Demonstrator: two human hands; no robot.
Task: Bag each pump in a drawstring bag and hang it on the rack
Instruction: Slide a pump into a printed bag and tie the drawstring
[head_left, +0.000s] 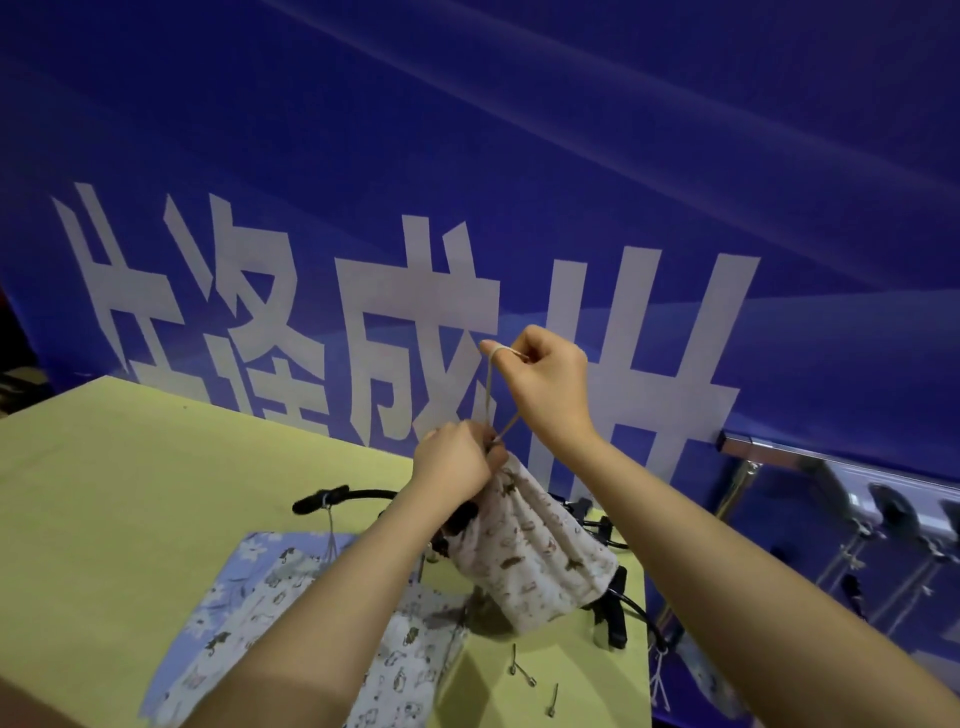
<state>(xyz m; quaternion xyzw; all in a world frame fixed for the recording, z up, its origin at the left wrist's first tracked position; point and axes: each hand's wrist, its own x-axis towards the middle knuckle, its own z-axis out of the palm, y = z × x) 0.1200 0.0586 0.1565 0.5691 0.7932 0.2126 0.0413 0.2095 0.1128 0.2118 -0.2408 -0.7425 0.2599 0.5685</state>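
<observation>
Soft, gathered white cat-print cloth drawstring bag (535, 551), centre frame above the yellow-green table (130, 467): left hand (457, 462) pinches its puckered neck; right hand (545, 384), clenched, pulls the thin beige cord loop (491, 395) taut upward.

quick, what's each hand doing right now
Left hand: closed, pinching the neck of the bag.
Right hand: closed on the cord, pulling it up.
</observation>
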